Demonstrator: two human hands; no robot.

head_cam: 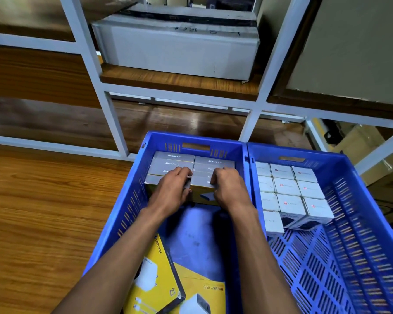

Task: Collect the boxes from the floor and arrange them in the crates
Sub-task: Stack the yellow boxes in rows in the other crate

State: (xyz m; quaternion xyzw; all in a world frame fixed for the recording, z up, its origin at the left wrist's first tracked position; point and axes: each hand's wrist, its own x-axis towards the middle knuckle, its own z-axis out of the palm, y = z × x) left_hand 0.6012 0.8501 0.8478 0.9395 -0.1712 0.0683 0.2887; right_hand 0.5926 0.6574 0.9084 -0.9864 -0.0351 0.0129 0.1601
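hands pinch small boxes at the far end of the left blue crate point(132, 200): left hand point(171, 189) and right hand point(228, 189) each curl over 1 box point(203, 185). cartons look light, stiff, best held by their edges.

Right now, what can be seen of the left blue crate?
The left blue crate is moulded plastic with slotted walls and a handle cutout in its far wall. It stands on the wooden floor, against a second crate on its right. Grey-topped boxes fill its far end in rows; yellow boxes lie at the near end, bare base between. The left hand and right hand rest on the nearest boxes.
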